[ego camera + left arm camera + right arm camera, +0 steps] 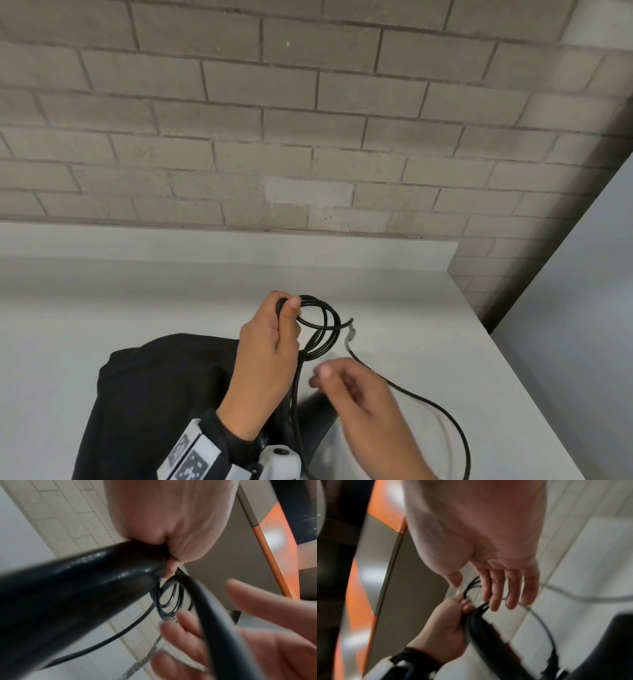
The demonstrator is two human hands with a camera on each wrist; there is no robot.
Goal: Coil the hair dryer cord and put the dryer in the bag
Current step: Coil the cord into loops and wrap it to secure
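My left hand (291, 308) grips several loops of the black cord (322, 325) together with the hair dryer's black handle (77, 595), held above the table. The dryer's dark body (318, 418) hangs below that hand. My right hand (322, 375) hovers just right of the loops, blurred, with its fingers (496, 595) straight and holding nothing. The loose cord (445, 411) trails from near the loops down along the table to the right. The black bag (154, 394) lies on the table under my left forearm. In the right wrist view my left hand (447, 622) clasps the cord strands.
The white table (137, 308) stands against a grey brick wall (308, 120), and its right edge (513, 359) runs diagonally close to the trailing cord. An orange-and-grey panel (274, 547) shows in the wrist views.
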